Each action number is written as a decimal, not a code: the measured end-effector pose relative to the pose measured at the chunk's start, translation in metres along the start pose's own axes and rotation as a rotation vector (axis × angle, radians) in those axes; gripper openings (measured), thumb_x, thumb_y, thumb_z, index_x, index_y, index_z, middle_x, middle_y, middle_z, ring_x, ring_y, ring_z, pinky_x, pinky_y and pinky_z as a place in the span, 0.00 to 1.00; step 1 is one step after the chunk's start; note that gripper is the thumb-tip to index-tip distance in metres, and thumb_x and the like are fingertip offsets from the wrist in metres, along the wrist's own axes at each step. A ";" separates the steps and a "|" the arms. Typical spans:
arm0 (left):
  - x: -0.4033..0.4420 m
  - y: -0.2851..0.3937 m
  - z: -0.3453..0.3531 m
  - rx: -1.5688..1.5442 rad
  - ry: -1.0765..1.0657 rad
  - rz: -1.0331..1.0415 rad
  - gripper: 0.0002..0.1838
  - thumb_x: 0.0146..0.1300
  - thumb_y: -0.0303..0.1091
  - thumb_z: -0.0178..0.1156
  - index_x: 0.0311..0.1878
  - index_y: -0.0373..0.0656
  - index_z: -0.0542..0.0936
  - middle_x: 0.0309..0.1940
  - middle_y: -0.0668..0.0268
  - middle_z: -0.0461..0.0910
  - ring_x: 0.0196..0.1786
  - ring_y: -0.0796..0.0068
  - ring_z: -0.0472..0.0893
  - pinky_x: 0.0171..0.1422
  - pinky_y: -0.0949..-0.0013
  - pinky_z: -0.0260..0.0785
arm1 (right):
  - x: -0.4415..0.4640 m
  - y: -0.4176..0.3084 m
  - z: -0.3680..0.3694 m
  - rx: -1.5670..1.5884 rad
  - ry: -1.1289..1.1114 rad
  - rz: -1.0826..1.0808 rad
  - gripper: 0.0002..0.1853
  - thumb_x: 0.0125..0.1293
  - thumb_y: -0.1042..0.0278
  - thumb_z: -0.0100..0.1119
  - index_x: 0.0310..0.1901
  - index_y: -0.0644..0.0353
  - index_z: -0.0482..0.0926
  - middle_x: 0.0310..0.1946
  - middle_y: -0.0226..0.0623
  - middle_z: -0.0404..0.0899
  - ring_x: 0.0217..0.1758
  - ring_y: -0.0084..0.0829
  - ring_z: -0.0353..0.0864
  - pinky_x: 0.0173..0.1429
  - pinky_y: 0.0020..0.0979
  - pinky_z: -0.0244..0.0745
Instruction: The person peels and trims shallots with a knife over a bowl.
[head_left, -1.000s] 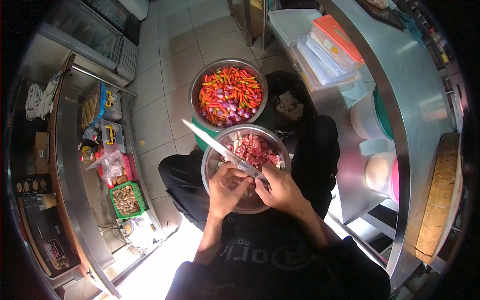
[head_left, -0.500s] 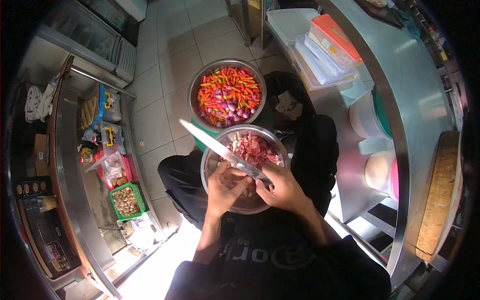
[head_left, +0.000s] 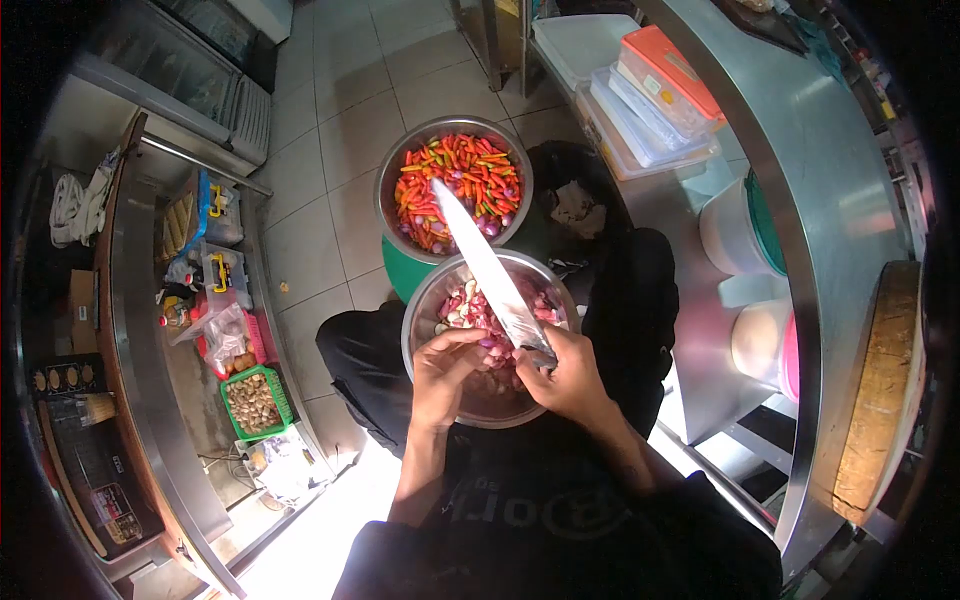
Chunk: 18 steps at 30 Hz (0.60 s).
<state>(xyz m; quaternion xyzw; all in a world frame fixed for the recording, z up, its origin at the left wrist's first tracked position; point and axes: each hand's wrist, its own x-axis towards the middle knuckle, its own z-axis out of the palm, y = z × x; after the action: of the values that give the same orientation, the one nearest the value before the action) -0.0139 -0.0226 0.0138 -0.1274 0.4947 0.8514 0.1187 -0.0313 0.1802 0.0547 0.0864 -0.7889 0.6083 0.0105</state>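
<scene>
Knife [head_left: 485,265] is slanting over the near bowl [head_left: 422,316]; the right hand [head_left: 565,375] is gripping its handle with folded fingers. The left hand [head_left: 447,375] is curling, thumb and fingers close together, beside a small purplish piece [head_left: 490,343]; whether it is gripping this, I cannot tell. Reddish and white pieces [head_left: 462,308] are lying inside the near bowl, which is sitting between dark-trousered legs [head_left: 365,355]. Just beyond it, the far bowl [head_left: 386,200] is holding chillies [head_left: 480,165], the blade's tip reaching above them. Pale floor tiles [head_left: 305,240] are stretching left of and beyond the near bowl. To its right, a steel bench [head_left: 840,190] is running above lidded tubs [head_left: 735,230]; to its left, a low shelf [head_left: 200,430] is holding a green basket [head_left: 283,402].
</scene>
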 end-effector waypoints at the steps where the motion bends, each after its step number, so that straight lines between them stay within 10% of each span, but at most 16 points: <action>1: 0.001 -0.003 0.000 0.000 0.000 -0.002 0.14 0.68 0.13 0.65 0.55 0.31 0.85 0.50 0.58 0.88 0.50 0.72 0.87 0.58 0.69 0.81 | -0.001 -0.001 0.000 0.015 -0.027 0.026 0.11 0.66 0.72 0.67 0.45 0.69 0.79 0.33 0.56 0.83 0.37 0.59 0.87 0.43 0.47 0.80; 9: 0.059 0.036 0.003 0.241 0.172 0.295 0.13 0.69 0.13 0.64 0.52 0.38 0.86 0.46 0.68 0.87 0.49 0.78 0.84 0.57 0.72 0.77 | -0.006 0.024 0.004 -0.070 0.043 0.058 0.11 0.67 0.73 0.68 0.47 0.69 0.81 0.36 0.55 0.86 0.38 0.52 0.91 0.42 0.40 0.82; 18: 0.077 0.043 -0.006 0.948 0.123 0.334 0.10 0.69 0.28 0.68 0.52 0.37 0.87 0.42 0.57 0.90 0.46 0.69 0.90 0.46 0.65 0.81 | -0.006 0.027 -0.011 -0.056 0.121 0.172 0.09 0.68 0.72 0.67 0.42 0.70 0.80 0.30 0.49 0.85 0.30 0.35 0.87 0.37 0.35 0.78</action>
<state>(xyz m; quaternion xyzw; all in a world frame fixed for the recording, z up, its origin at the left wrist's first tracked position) -0.0999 -0.0433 0.0201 -0.0284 0.8466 0.5314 -0.0038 -0.0308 0.1980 0.0306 -0.0187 -0.8082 0.5886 0.0084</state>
